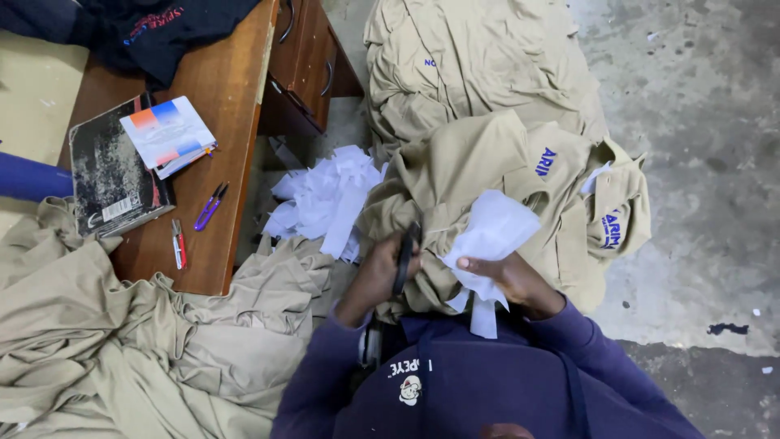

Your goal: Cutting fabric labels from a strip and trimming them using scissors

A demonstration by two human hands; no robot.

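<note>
Bare concrete floor (pixel 691 97), khaki shirts (pixel 487 162) heaped. Left hand (pixel 378 272) grips scissors (pixel 404 258); right hand (pixel 508 276) pinches white backing (pixel 491 236). Blades could nick the shirt beneath.

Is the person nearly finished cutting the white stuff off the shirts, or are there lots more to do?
Some looks done: a heap of white scraps lies on the floor beside the desk. In hand now: the left hand holds black scissors against a tan shirt, and the right hand holds a white sheet. More tan garments are piled around; I cannot tell which are finished.
</note>
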